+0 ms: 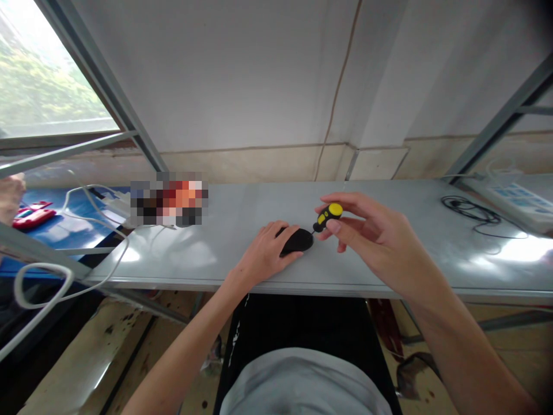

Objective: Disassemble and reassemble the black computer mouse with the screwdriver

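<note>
A black computer mouse (298, 242) lies on the grey table, gripped by my left hand (272, 248), whose fingers wrap over its left end. In my right hand (371, 230) is a short black and yellow screwdriver (328, 217), pinched by the handle between thumb and fingers. Its thin shaft slants down to the left, and the tip meets the right end of the mouse. Whether the tip sits in a screw is too small to make out.
The grey table (242, 202) runs along the wall. A coiled black cable (470, 210) and a power strip (518, 196) lie at the right. White cables (125, 248) and a pixelated patch stand at the left. Beyond the metal frame, another person's hand (11, 196) is near a red object (34, 215).
</note>
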Tool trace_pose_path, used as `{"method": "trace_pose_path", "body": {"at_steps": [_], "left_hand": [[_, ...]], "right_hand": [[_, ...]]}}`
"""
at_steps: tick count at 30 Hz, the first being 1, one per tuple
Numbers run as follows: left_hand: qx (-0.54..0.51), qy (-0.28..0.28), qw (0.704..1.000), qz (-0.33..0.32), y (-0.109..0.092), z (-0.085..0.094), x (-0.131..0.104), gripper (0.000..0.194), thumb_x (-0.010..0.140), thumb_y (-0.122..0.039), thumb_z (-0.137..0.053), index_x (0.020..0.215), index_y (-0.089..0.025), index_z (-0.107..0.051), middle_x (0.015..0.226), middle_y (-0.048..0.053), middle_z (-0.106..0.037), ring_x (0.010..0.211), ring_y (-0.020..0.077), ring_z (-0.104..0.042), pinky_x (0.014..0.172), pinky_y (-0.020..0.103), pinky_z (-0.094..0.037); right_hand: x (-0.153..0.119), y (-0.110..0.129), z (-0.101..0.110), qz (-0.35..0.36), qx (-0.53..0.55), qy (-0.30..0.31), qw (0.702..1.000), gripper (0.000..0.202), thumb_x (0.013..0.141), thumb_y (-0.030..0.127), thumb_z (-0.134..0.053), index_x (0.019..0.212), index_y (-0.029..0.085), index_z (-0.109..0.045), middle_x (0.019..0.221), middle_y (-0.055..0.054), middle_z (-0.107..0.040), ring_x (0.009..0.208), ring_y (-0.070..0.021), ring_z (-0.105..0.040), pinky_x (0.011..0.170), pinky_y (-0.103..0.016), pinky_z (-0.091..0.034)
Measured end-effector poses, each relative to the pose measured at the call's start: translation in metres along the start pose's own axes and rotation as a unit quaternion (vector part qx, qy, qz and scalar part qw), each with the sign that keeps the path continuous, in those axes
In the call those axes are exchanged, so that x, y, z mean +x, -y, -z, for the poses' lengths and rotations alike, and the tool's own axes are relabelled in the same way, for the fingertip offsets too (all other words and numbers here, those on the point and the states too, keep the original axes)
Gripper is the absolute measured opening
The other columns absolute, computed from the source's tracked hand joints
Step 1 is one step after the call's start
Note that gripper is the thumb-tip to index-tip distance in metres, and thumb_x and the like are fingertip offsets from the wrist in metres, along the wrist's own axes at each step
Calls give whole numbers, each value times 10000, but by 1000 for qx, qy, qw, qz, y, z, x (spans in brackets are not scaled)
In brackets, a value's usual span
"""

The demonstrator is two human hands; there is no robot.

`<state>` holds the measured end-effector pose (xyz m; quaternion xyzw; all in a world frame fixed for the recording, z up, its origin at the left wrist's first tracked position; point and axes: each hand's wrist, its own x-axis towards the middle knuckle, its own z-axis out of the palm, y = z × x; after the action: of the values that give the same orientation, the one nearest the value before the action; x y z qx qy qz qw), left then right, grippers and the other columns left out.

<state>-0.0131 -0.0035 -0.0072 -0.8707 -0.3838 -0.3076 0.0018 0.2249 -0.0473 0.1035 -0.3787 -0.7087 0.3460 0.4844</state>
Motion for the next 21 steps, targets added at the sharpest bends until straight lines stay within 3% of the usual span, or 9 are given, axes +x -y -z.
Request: {"method": "trace_pose_path", "body": {"at_steps": [4,8,21], "left_hand": [[-6,0,1000,2,0,0,1,526,1019,-430,-714,1475,-234,-541,1331,138,-622,1216,325,-635,1073,515,-557],[-6,1,1000,4,-1,1,1,525,1012,-416,-726,1470,-229,-550,1329,138,-625,1214,324,-638,1077,508,-554],[6,-5,1000,-4,1,-1,0,545,1016,-432,-722,1484,-226,-533,1331,142,-622,1205,329,-637,1071,519,-557]], "right_hand": [[1,-1,0,-13,22,-12,1000,357,895,401,-873,1173,259,-700,1214,-63,-764,790,-173,-790,581,-251,-584],[1,-1,0,-14,28,-10,999,311,873,379,-894,1092,253,-713,1141,-43,-776,768,-164,-783,586,-242,-580],[1,-5,-1,13,-5,5,1000,299,1043,357,-689,1333,348,-759,1205,-34,-778,882,-192,-813,593,-244,-626]]}}
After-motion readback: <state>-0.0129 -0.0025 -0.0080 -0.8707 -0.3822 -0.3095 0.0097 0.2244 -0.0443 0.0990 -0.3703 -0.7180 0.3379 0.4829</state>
